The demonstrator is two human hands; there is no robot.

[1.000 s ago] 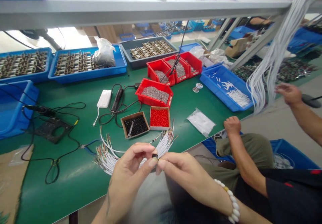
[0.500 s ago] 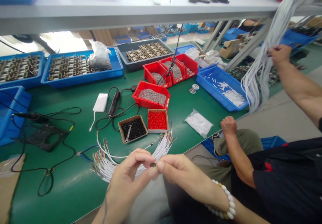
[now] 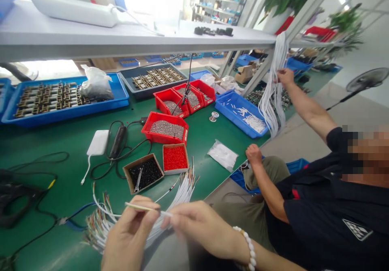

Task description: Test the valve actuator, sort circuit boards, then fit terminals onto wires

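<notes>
My left hand (image 3: 133,226) pinches a thin cable whose pale yellowish end (image 3: 138,207) sticks out to the left over the fingers. Just right of it, my right hand (image 3: 197,224), with a bead bracelet (image 3: 247,244) at the wrist, is closed on the white part of the same cable; its fingertips are slightly blurred. Beneath and behind both hands lies a bundle of white cables (image 3: 182,192) with stripped, coloured ends. Past the bundle stand a box of black pieces (image 3: 148,173) with a wrench (image 3: 139,179) on them and a box of red pieces (image 3: 175,158).
Red bins (image 3: 165,129) of small metal parts stand mid-table, with blue trays (image 3: 121,100) behind. A power adapter (image 3: 99,142) and black cords lie left. At right, a seated person (image 3: 319,218) holds hanging white wires (image 3: 275,88). A shelf (image 3: 136,39) crosses above.
The view has swung up and to the right. A cable end now shows between my hands, where a small dark piece was pinched before. My hands are slightly farther apart.
</notes>
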